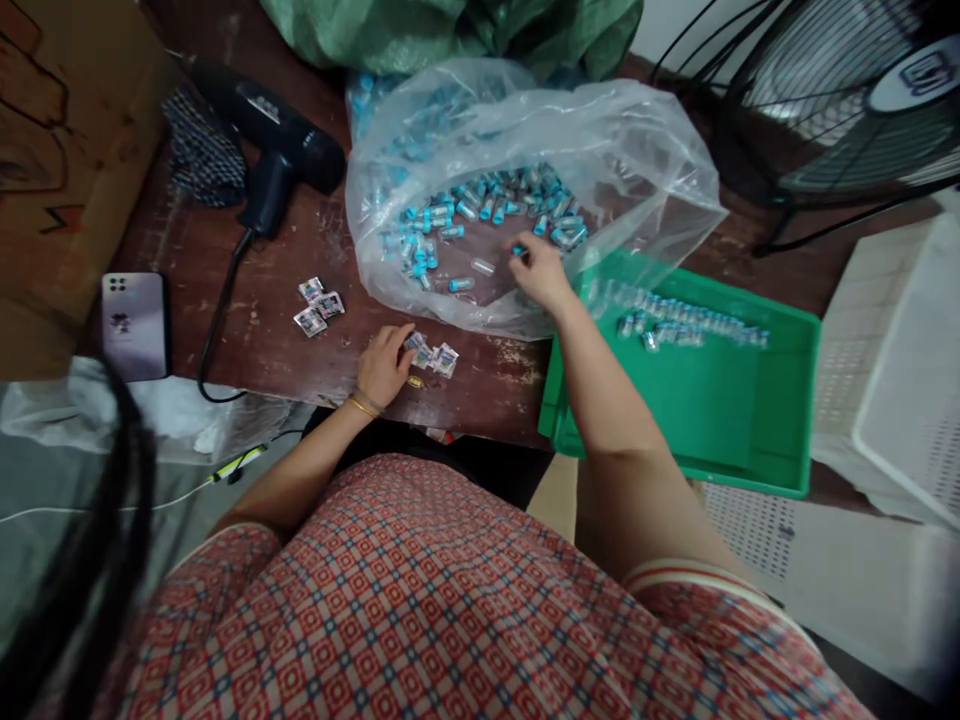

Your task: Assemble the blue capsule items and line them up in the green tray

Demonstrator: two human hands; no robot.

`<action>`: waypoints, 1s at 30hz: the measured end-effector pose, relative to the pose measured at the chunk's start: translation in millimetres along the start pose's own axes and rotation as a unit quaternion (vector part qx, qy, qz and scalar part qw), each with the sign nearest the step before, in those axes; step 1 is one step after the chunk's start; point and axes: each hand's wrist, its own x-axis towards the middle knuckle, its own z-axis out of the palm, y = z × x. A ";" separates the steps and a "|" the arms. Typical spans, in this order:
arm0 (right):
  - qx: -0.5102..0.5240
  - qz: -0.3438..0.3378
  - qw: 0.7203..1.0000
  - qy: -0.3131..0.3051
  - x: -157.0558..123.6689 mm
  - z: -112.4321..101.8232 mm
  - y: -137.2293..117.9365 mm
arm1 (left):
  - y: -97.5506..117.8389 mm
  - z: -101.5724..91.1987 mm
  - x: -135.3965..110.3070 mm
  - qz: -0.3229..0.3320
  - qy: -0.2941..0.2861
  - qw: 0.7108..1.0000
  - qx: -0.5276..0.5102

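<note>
My right hand (537, 270) reaches into the mouth of a clear plastic bag (637, 130), its fingers closed on a small blue-capped vial (519, 250). Many similar clear vials with blue caps (450, 215) lie inside the bag, and a clear tube (482, 267) without a visible cap rests near its opening. Near the table's front edge, my left hand (386, 365) lies with fingers stretched out, its tips touching small printed packets (442, 358). More of these packets (319, 306) form a little pile to the left. A small yellow piece (415, 382) is beside my left hand.
A green tray (697, 410) at right holds rows of vials (690, 318). On the left are a black heat gun (277, 150) with its cable, a phone (136, 325) and a cardboard box (67, 170). A fan (840, 100) stands back right, above white crates (892, 350).
</note>
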 end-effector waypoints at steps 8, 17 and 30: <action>-0.069 -0.061 0.993 -0.068 -41.3 -6.2 -82.2 | 24.5 -10.1 14.1 0.001 0.047 0.991 -0.128; 0.218 -0.054 0.971 -0.086 -120.1 -34.7 -170.7 | 42.7 -10.5 11.4 -0.159 -0.110 0.825 -0.532; 0.336 0.068 0.939 0.035 -160.6 5.2 -177.8 | 56.2 -8.3 -10.6 -0.183 -0.141 0.781 -0.580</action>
